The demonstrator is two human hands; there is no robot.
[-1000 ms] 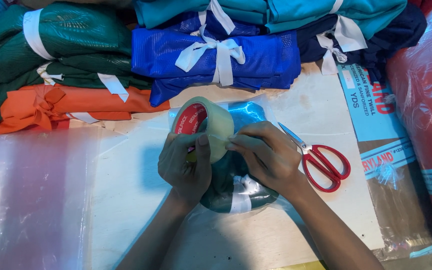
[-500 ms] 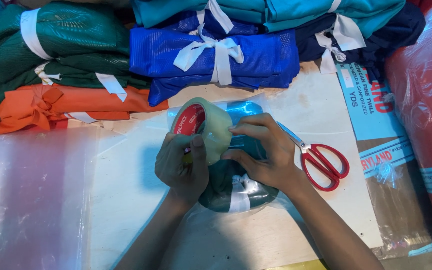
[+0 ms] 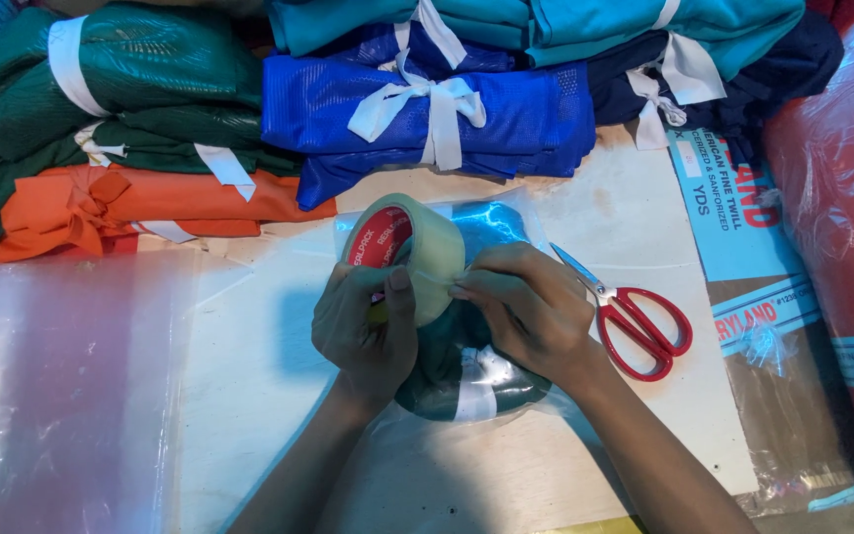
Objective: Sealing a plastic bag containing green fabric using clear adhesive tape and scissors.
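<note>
Tape roll (image 3: 409,255) is gripped by the left hand (image 3: 366,331); right hand (image 3: 531,311) is curled, fingertips picking at it. Probably light and rigid, best held by the rim.

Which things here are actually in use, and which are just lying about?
In use:
left hand holding clear packing tape roll with red core
right hand at the tape
dark green folded fabric in clear plastic bag

Lying about:
red-handled scissors
blue tied fabric bundle
orange fabric bundle
</note>
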